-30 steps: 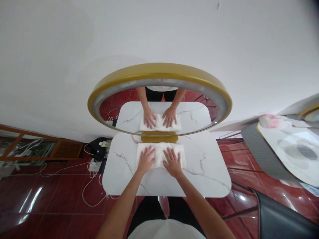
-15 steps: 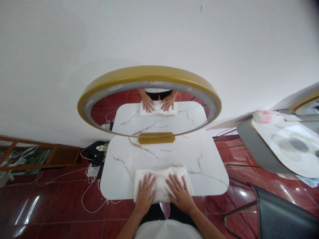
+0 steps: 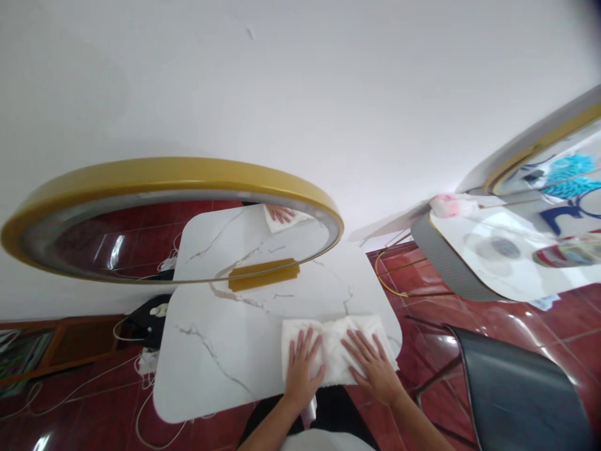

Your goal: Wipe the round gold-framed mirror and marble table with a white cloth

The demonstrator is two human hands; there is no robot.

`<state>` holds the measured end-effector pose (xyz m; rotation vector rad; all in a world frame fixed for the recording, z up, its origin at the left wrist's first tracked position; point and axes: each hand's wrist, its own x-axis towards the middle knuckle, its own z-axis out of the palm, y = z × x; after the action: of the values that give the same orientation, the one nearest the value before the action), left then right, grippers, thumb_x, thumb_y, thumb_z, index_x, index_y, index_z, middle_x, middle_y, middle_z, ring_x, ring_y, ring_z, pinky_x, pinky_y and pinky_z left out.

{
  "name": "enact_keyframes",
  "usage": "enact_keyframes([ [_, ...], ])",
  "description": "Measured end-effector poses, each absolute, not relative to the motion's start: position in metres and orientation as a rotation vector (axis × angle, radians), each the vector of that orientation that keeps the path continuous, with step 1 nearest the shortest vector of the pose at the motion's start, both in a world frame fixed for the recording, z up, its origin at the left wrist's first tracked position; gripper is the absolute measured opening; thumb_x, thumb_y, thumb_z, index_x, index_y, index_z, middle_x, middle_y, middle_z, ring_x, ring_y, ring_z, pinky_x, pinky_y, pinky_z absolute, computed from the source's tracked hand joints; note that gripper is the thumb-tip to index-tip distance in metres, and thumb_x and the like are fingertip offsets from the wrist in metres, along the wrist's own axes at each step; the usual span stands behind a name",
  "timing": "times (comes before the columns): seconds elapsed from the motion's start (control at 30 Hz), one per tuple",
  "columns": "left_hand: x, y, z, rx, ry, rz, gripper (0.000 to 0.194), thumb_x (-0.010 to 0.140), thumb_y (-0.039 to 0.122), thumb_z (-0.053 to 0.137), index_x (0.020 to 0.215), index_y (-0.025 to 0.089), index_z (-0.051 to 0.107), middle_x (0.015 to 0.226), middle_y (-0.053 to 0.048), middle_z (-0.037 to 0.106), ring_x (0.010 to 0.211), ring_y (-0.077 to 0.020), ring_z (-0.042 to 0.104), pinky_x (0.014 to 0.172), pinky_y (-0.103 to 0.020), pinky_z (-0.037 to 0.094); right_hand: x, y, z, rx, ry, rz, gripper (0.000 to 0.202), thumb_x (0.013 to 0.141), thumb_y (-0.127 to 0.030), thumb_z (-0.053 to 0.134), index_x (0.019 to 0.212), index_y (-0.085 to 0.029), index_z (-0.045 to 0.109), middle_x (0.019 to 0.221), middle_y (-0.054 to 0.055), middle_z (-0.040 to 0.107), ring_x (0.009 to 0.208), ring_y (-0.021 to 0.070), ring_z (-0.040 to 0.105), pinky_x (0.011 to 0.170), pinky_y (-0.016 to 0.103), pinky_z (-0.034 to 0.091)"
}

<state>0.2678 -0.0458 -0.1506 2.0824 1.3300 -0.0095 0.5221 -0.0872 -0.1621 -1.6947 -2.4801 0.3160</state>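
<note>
A folded white cloth (image 3: 332, 351) lies at the front right of the white marble-patterned table (image 3: 206, 369), reaching close to its edge. My left hand (image 3: 303, 366) rests flat on the cloth's left half, fingers apart. On the right half my right hand (image 3: 370, 363) is spread flat, its fingers pointing up and to the left. Both palms press on the cloth without gripping it. The round gold-framed mirror (image 3: 173, 175) behind the table reflects a hand and part of the cloth.
A gold bracket (image 3: 263, 274) stands under the mirror on the table. To the right are a black chair (image 3: 516, 382) and a second table (image 3: 469, 250) bearing a pink-and-white packet (image 3: 453, 205). A black bag (image 3: 148, 319) and white cables lie on the red tiled floor at left.
My view has swung to the right, so the mirror appears further left and more of the second table shows. Both hands and the cloth have slid right across the table.
</note>
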Motion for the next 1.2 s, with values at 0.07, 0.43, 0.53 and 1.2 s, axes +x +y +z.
enact_keyframes([
  [0.07, 0.294, -0.044, -0.15, 2.066, 1.257, 0.004, 0.068, 0.088, 0.042, 0.047, 0.146, 0.037, 0.012, 0.154, 0.006, 0.005, 0.142, -0.0275, 0.002, 0.114, -0.054, 0.009, 0.549, -0.093, -0.161, -1.738, -2.476, 0.304, 0.059, 0.09, -0.043, 0.041, 0.144, -0.032, 0.022, 0.15, 0.001, 0.026, 0.137, 0.0241, 0.024, 0.112, 0.049, 0.002],
  [0.43, 0.357, 0.053, -0.16, 2.175, 1.288, 0.044, 0.067, 0.087, 0.042, 0.05, 0.145, 0.038, 0.017, 0.155, 0.005, 0.009, 0.142, -0.0274, 0.005, 0.114, -0.054, 0.013, 0.571, 0.002, -0.167, -1.999, -2.272, 0.178, 0.057, 0.091, -0.039, 0.037, 0.145, -0.033, 0.018, 0.151, 0.0, 0.021, 0.139, 0.0228, 0.02, 0.111, 0.052, 0.007],
  [0.53, 0.369, 0.102, -0.162, 2.195, 1.328, 0.07, 0.067, 0.086, 0.04, 0.052, 0.144, 0.036, 0.021, 0.155, 0.003, 0.012, 0.142, -0.0287, 0.006, 0.112, -0.055, 0.016, 0.565, 0.047, -0.168, -2.093, -2.17, 0.118, 0.056, 0.092, -0.038, 0.035, 0.145, -0.032, 0.016, 0.152, 0.0, 0.019, 0.139, 0.0224, 0.017, 0.111, 0.052, 0.006],
  [1.2, 0.362, 0.109, -0.154, 2.221, 1.374, 0.067, 0.062, 0.088, 0.036, 0.049, 0.144, 0.034, 0.023, 0.155, 0.004, 0.012, 0.142, -0.0271, 0.008, 0.114, -0.051, 0.014, 0.545, 0.045, -0.159, -2.143, -2.07, 0.19, 0.059, 0.093, -0.031, 0.032, 0.146, -0.031, 0.005, 0.153, 0.0, 0.015, 0.14, 0.0237, 0.015, 0.111, 0.054, 0.005],
])
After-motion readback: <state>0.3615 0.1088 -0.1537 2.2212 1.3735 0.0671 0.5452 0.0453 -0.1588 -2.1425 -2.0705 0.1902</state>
